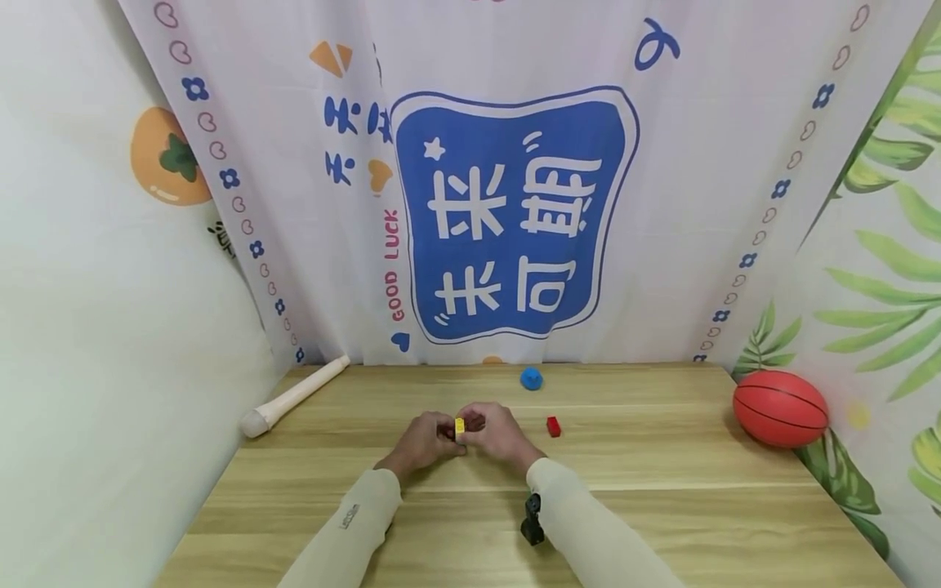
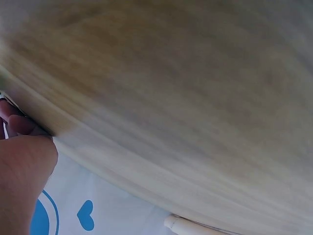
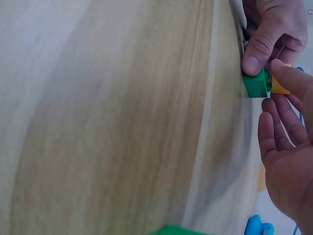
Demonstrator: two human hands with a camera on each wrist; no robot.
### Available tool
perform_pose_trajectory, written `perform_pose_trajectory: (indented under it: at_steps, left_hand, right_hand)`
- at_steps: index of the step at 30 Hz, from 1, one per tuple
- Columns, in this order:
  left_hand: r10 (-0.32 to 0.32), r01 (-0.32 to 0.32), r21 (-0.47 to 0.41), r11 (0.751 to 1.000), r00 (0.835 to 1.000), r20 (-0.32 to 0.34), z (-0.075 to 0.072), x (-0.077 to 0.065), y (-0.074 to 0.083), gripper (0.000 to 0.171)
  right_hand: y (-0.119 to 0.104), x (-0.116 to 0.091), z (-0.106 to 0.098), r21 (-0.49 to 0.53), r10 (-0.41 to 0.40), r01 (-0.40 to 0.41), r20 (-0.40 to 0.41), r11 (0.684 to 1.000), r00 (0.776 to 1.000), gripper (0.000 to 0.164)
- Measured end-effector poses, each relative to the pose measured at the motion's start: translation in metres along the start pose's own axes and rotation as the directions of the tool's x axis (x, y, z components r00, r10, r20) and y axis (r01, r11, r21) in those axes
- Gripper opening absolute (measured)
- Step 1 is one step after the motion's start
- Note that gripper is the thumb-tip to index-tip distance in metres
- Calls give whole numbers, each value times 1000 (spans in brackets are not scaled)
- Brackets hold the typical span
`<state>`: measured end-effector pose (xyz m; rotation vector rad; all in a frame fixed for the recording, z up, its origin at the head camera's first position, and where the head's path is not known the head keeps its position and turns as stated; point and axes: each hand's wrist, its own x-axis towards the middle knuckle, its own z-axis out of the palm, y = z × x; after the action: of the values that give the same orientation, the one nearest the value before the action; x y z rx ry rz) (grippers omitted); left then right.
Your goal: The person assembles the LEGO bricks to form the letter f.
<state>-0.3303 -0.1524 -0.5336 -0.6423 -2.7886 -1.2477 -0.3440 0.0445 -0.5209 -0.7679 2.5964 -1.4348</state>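
L hand (image 1: 425,442) fingers pinch grn blk (image 3: 255,86) & R hand (image 1: 501,433) fingers pinch yel blk (image 3: 279,87) just beside it.

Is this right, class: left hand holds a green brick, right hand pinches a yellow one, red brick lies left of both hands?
Not left: the head view shows the red brick right of both. The left hand holds the green brick; the right hand pinches the yellow brick.

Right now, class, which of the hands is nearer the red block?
Right: the right hand is just left of the red block; the left hand is farther left.
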Motion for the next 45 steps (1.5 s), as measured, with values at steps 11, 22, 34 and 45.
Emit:
perform_pose_trajectory:
  at_steps: [11, 22, 34, 45]
  left_hand:
    - [20, -20, -2, 1000, 1000, 0, 0, -1, 0, 16]
    - [-18, 18, -16, 1000, 1000, -3, -1, -4, 1, 16]
    - [1, -1, -16, 1000, 1000, -8, 1, -2, 0, 18]
    - [9, -9, -8, 1000, 1000, -4, -1, -2, -2, 18]
  right_hand:
    - [-2, -1, 1, -24, 37, -37, 5, 999, 999, 26]
    - [-2, -2, 2, -20, 39, -39, 19, 999, 999, 26]
    - [-3, -5, 3, -34, 20, -21, -13, 999, 1000, 26]
    - [-9, -3, 2, -101, 61, -64, -31, 993, 998, 26]
